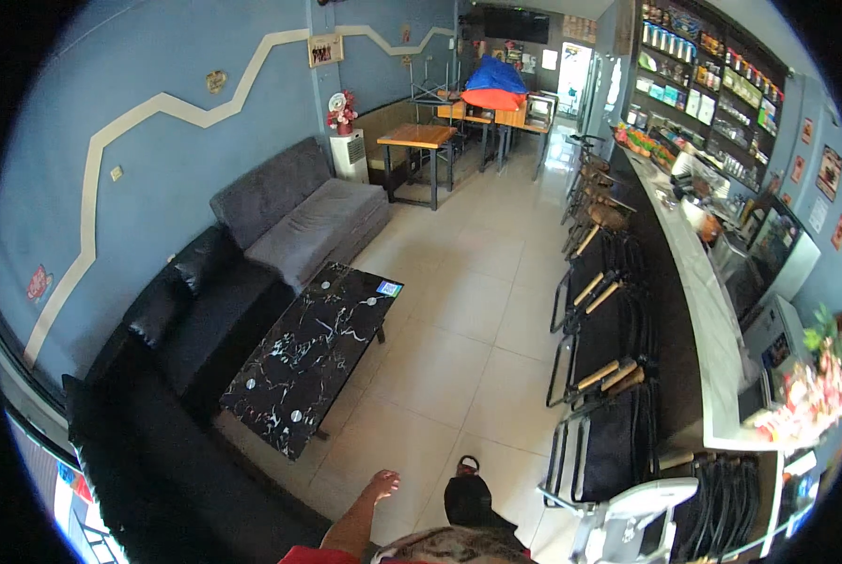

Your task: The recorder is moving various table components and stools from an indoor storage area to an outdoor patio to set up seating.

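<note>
My left hand (382,485) hangs low in front of me, its forearm coming up from a red sleeve. Its fingers are loosely bent and a little apart, and I see nothing held in them. The nearest thing to it is a low black table (301,352) with white marble veins, just ahead and to the left. My right hand is out of the picture. One foot in an open sandal (468,465) steps forward on the tiled floor.
Black sofas (205,320) and a grey sofa (322,226) line the left wall. Folded black chairs (609,442) lean along a long counter (698,320) on the right, beside a grey plastic-backed seat (651,498). Wooden tables (416,137) stand farther back.
</note>
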The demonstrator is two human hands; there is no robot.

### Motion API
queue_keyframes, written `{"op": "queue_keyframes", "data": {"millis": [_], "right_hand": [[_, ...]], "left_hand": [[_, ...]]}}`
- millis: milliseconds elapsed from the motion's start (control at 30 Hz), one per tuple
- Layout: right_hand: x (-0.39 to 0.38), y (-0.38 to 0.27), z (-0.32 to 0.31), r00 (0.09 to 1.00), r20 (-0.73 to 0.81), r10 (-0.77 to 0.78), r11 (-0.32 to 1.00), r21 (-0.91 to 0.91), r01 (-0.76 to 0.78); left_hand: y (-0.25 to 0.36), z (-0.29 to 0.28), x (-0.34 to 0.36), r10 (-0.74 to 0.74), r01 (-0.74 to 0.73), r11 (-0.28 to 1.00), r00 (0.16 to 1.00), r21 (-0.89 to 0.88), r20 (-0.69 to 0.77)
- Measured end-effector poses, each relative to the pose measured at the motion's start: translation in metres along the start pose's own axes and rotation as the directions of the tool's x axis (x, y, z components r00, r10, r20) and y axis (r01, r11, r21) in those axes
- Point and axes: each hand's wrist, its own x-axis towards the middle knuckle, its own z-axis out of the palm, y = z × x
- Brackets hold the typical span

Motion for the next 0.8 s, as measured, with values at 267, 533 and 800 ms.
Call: {"op": "queue_keyframes", "data": {"millis": [267, 533, 800], "right_hand": [[0.292, -0.175, -0.079, 0.928, 0.372, -0.02, 0.924, 0.362, -0.126], [0.607, -0.452, -0.086, 0.965, 0.094, -0.245, 0.918, 0.343, 0.199], [0.712, -0.458, -0.096, 0.654, 0.589, -0.474, 0.219, -0.641, 0.736]], "left_hand": [[0.1, -0.004, 0.079, -0.373, 0.353, 0.908, 0.927, -0.225, -0.05], [0.189, -0.055, 0.208, -0.517, 0.496, 0.798, 0.855, -0.343, 0.034], [0.36, -0.151, 0.462, -0.102, 0.152, 0.851, 0.987, -0.502, 0.126]]}}
